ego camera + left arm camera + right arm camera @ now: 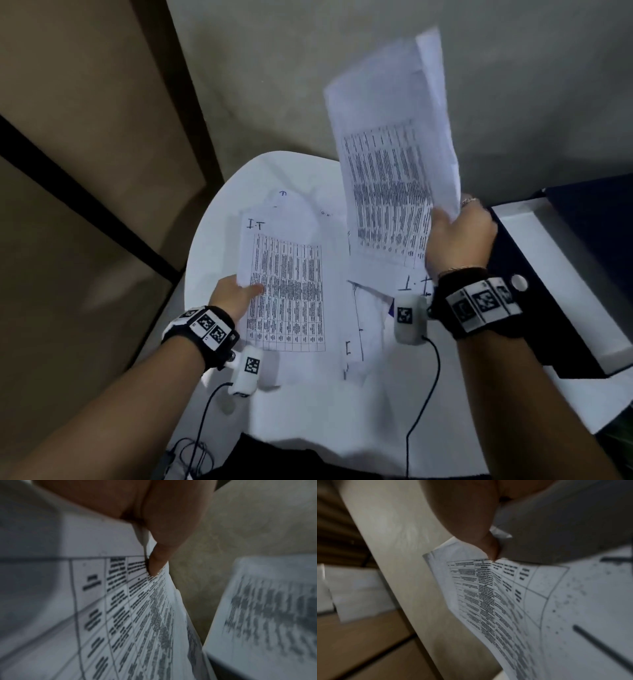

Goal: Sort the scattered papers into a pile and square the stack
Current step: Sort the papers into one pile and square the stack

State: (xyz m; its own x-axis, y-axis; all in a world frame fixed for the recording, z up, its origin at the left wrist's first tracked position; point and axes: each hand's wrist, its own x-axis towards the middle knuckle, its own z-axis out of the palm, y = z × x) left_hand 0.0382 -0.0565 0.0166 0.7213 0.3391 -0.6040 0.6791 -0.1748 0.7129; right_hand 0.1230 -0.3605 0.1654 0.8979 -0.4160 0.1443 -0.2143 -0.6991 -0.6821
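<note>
My left hand (236, 294) pinches the left edge of a printed table sheet (291, 291) marked "I.T", thumb on top; the left wrist view shows the thumb (157, 563) pressing on that sheet (120, 615). My right hand (459, 236) grips a bundle of printed sheets (387, 185) by its right edge and holds it raised and tilted above the table; the right wrist view shows the same bundle (496, 595) under the thumb. More loose papers (366, 329) lie overlapping on the round white table (212, 246) between both hands.
An open dark binder (534, 308) with a white inner sheet lies at the table's right edge, just beside my right wrist. Grey floor lies beyond the table, a brown panelled wall to the left. Cables hang from the wrist cameras near the table's front edge.
</note>
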